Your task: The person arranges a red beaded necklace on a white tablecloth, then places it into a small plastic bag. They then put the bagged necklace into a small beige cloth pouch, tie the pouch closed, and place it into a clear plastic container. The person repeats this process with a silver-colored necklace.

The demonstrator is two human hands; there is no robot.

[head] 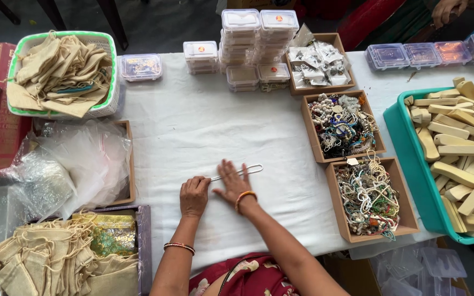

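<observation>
Beads on a thin pale strand [237,171] are laid out on the white tablecloth [193,126], just ahead of both hands. The strand's long axis is set nearly left to right, tilted slightly away at its right end, where a small loop is seen. Its left end is pinned under the fingertips of the left hand [194,195], whose fingers are curled down and narrow. The right hand [231,183] is pressed flat over the strand's middle, fingers spread wide and pointing away; nothing is gripped by it. The free looped end is thus left to the right of the right hand's fingers, closer to that hand than to the left.

Further right, two wooden trays of mixed beaded jewellery [352,129] are set, and beyond them a teal bin of wooden pieces [456,159]. Stacked clear plastic boxes [256,41] are placed at the far edge, cloth pouches [61,68] to the left.
</observation>
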